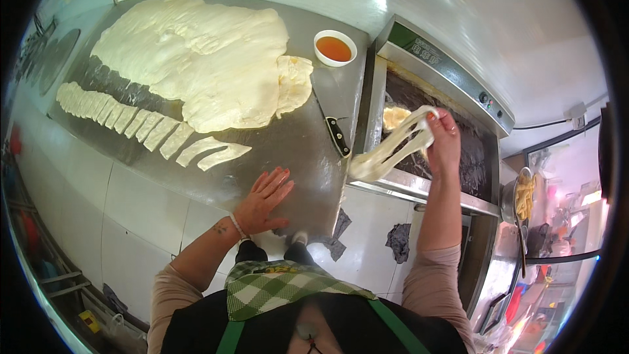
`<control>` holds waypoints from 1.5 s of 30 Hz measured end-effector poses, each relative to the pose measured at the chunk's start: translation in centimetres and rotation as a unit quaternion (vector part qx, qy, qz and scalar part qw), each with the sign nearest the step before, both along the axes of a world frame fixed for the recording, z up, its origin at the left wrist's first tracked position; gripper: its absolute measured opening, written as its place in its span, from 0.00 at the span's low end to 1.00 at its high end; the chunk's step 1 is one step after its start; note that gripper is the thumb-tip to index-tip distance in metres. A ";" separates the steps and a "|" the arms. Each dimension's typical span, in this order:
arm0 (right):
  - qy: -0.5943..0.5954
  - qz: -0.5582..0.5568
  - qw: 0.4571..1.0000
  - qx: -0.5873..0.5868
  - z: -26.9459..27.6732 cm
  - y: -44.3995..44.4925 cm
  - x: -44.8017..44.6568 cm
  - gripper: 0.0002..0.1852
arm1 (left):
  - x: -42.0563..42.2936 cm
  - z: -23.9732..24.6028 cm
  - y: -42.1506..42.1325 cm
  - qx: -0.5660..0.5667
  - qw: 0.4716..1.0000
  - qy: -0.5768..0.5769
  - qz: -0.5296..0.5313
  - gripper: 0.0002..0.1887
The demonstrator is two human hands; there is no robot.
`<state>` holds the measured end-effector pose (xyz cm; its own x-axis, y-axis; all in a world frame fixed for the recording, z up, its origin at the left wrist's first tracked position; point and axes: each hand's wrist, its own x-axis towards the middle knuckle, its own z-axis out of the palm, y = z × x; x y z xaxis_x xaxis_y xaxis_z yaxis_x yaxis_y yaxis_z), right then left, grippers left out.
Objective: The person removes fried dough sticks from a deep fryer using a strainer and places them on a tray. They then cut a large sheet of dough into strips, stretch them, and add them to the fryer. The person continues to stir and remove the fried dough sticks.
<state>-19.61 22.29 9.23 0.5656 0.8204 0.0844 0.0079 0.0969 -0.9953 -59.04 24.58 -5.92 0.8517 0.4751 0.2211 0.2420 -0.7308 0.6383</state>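
My right hand (444,143) pinches the top of a stretched strip of raw dough (376,164), which hangs in a long loop over the near left rim of a deep fryer (454,157). A pale piece of dough (395,118) lies in the fryer's dark oil, partly hidden by the strip. My left hand (265,199) is spread and holds nothing, at the near edge of the steel worktable (295,167). Ahead of it lie cut dough strips (162,132) in a row. Behind them spreads a large slab of dough (211,59).
A cleaver (336,135) lies at the table's right side, handle towards me. A white bowl of orange liquid (334,49) stands behind it. Fried sticks (526,196) fill a metal container right of the fryer. Dark rags (399,243) lie on the tiled floor.
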 end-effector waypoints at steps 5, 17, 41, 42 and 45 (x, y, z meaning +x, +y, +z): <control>-0.362 -0.039 0.924 -0.117 -1.3 0.6 10.2 0.09 | 1.7 -0.8 -1.4 -0.088 0.994 -0.031 0.049 0.40; -0.659 0.036 0.695 -0.286 -14.7 -3.3 9.4 0.15 | -5.1 -3.1 0.5 0.058 0.949 0.158 0.267 0.33; 0.320 0.018 0.941 -0.106 -18.5 9.3 -25.5 0.10 | -17.8 -5.6 5.3 0.100 0.974 0.133 0.156 0.36; 0.273 0.052 0.950 -0.145 -18.7 10.1 -26.2 0.11 | -18.0 -5.4 5.5 0.088 0.977 0.120 0.153 0.36; -0.039 0.204 0.947 -0.247 -20.7 13.2 -30.6 0.16 | -18.6 -4.9 6.3 0.068 0.982 0.102 0.146 0.34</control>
<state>-50.18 35.44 -11.45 0.2019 0.9193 -0.3378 0.1455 -0.3692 -0.9179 -77.63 30.86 -10.84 0.7167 0.6836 0.1382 0.5670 -0.6865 0.4553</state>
